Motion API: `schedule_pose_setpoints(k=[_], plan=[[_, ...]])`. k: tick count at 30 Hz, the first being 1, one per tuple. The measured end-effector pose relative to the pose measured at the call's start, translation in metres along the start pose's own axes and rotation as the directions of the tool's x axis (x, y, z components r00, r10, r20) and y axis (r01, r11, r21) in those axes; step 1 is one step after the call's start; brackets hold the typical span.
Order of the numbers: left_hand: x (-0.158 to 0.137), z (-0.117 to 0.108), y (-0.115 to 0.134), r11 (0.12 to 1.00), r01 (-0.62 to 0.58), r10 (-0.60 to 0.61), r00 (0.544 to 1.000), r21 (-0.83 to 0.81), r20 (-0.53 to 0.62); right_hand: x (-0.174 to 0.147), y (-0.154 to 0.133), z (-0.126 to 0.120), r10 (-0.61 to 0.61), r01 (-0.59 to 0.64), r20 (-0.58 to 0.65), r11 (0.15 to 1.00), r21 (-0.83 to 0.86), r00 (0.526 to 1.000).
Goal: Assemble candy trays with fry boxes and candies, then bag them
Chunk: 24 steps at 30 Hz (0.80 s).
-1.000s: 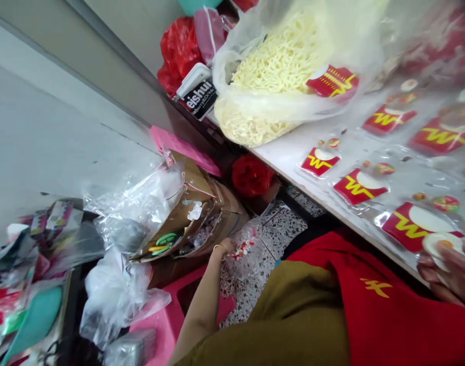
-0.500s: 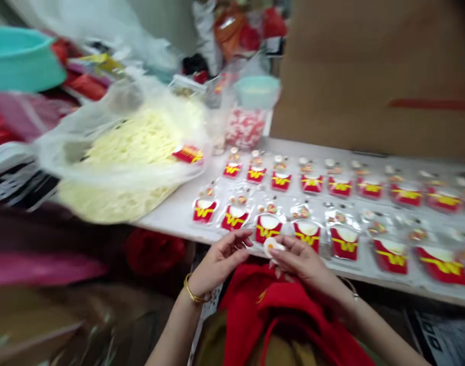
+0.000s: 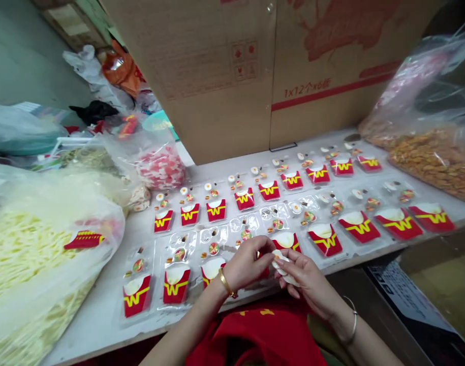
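Over the front edge of the table, my right hand [image 3: 304,279] is closed round a few flat white miniature fried eggs [image 3: 280,255] with orange yolks. My left hand [image 3: 251,262] meets it there, its fingertips pinched at the edge of the eggs. Behind the hands lie two rows of clear plastic trays [image 3: 153,262], each with a red fries box [image 3: 176,285] marked in yellow and tiny food pieces such as a toy pizza [image 3: 179,254]. Several back-row trays also hold a toy egg [image 3: 231,179]. My left hand partly hides the front-row trays beneath it.
A big clear bag of pale yellow toy fries [image 3: 19,254] fills the left side. Behind it stands a bag of pink and white pieces [image 3: 161,165]. A large cardboard box [image 3: 224,117] backs the table [image 3: 91,325]. At right sits a bag of orange-brown pieces [image 3: 438,157].
The view has swung to the right, bringing the cardboard box and orange-brown bag into sight. My left hand has moved in from apart to touch the eggs in my right hand.
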<state>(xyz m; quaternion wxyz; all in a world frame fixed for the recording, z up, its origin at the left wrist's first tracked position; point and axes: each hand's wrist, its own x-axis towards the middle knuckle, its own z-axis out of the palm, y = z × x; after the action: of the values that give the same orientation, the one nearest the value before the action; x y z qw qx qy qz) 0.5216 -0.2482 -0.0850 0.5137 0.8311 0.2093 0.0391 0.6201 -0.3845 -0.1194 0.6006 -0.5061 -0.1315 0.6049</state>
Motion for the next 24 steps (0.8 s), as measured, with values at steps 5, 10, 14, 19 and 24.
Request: schedule_pose_setpoints(k=[5, 10, 14, 19, 24], plan=[[0.041, -0.006, -0.010, 0.996, 0.035, -0.040, 0.997, -0.086, -0.065, 0.009, -0.013, -0.013, -0.014, 0.021, -0.073, 0.995, 0.094, 0.997], [0.087, -0.018, -0.042, 0.997, 0.065, -0.074, 0.958, -0.044, -0.277, 0.013, -0.017, -0.022, -0.014, 0.031, -0.106, 0.986, 0.166, 0.994], [0.114, -0.014, -0.055, 0.982, 0.130, -0.088, 0.957, 0.140, -0.276, 0.019, -0.015, -0.026, -0.032, 0.059, -0.165, 0.985, 0.162, 0.986], [0.124, -0.005, -0.054, 0.871, 0.152, -0.022, 0.962, 0.466, -0.273, 0.025, -0.014, -0.024, -0.017, 0.044, -0.153, 0.984, 0.173, 0.988], [0.098, -0.009, -0.037, 0.895, 0.071, 0.053, 0.963, 0.441, -0.264, 0.026, -0.020, -0.017, 0.020, 0.003, -0.105, 0.977, 0.214, 0.994]])
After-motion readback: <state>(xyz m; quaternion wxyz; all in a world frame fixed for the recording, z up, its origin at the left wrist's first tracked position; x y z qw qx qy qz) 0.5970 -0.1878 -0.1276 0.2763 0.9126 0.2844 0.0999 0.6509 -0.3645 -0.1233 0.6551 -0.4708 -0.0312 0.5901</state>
